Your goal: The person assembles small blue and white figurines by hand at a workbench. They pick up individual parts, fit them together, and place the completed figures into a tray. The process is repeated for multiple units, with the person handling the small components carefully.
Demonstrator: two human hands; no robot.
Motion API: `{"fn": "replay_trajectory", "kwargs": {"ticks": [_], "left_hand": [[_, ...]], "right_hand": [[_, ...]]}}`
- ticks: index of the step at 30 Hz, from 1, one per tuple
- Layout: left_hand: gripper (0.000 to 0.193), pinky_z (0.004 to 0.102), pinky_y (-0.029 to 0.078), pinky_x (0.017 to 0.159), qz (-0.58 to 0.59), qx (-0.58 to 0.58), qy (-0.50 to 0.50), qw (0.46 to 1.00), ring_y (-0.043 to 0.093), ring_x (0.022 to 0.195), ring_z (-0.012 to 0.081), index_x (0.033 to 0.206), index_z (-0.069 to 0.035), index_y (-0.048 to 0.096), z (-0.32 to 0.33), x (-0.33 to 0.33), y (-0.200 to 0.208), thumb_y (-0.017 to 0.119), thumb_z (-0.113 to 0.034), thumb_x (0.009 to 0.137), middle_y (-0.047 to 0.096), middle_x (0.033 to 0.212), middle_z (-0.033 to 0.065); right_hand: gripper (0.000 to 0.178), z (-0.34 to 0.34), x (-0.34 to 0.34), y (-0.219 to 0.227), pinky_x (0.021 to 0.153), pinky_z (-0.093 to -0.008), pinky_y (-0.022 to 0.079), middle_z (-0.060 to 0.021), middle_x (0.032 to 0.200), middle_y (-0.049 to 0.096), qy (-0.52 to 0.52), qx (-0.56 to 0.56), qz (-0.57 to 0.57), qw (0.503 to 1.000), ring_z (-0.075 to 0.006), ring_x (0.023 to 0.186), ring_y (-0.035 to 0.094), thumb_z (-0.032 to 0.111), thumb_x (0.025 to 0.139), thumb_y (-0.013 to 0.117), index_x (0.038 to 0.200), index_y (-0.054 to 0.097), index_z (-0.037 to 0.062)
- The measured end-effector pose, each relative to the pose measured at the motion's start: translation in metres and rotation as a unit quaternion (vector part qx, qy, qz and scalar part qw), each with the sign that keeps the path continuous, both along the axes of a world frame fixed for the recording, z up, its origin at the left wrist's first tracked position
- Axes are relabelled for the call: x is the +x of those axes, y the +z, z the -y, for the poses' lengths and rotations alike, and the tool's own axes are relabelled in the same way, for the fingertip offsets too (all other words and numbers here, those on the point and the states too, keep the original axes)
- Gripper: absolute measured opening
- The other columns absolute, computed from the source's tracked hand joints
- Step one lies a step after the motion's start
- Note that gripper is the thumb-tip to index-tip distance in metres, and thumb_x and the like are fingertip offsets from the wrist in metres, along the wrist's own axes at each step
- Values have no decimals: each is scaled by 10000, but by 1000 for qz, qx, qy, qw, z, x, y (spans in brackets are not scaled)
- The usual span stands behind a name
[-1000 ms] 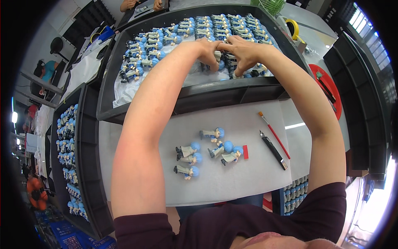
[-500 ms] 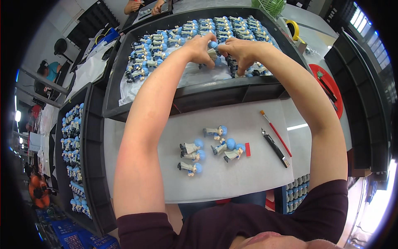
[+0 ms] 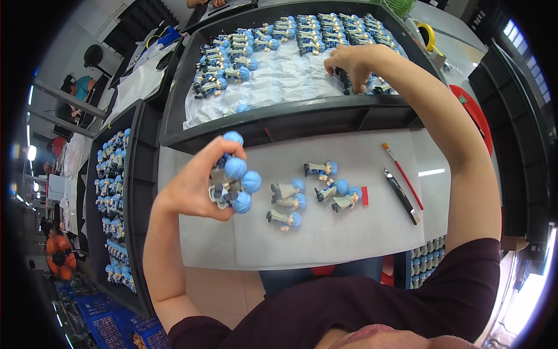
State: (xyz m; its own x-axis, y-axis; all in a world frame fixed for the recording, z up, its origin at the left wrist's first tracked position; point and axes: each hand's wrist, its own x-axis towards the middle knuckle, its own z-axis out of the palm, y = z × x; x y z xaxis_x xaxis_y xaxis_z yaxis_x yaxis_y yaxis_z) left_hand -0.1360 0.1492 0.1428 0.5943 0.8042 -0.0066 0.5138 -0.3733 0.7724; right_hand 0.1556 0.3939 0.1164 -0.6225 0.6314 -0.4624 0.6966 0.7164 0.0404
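My left hand (image 3: 195, 183) is closed around several blue-haired figurines (image 3: 235, 168), held in a bunch above the left part of the white work sheet (image 3: 250, 244). Inside the large black tray (image 3: 325, 113), my right hand (image 3: 361, 63) curls its fingers around figurines (image 3: 345, 80) with dark legs near the front right. The hand partly hides them. Several more figurines (image 3: 285, 219) lie on their sides on the sheet, with a small red block (image 3: 365, 196) beside the rightmost one. Rows of the same figurines (image 3: 311, 46) fill the far part of the tray, over white tissue.
A red-handled brush (image 3: 404, 177) and a black craft knife (image 3: 401, 195) lie on the sheet's right. A second black tray (image 3: 150, 174) of figurines stands at left. Yellow tape (image 3: 429, 38) and a red round dish (image 3: 474, 119) are at right. Another person's hands work at the far edge.
My left hand has come out of the tray toward me and to the left, carrying several figurines. Bare tissue shows where they lay. My right hand stays in the tray. The whole view has shifted slightly.
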Motion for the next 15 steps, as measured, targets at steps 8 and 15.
{"fn": "replay_trajectory", "kwargs": {"ticks": [8,15], "left_hand": [[623,263,428,758,-15,-34,140,989,494,829,145,1053,-72,460,14,-36,-78,723,-95,490,503,890,25],[615,286,431,787,5,-50,121,991,506,866,174,1107,-76,490,-14,0,-93,717,-156,542,521,925,52]], "right_hand": [[524,14,17,2,830,-360,418,-110,984,466,59,81,-204,974,-299,1015,415,21,466,733,935,504,59],[482,88,12,86,765,-335,433,-130,909,514,52,184,-272,943,-262,886,502,139,505,752,936,559,41]]}}
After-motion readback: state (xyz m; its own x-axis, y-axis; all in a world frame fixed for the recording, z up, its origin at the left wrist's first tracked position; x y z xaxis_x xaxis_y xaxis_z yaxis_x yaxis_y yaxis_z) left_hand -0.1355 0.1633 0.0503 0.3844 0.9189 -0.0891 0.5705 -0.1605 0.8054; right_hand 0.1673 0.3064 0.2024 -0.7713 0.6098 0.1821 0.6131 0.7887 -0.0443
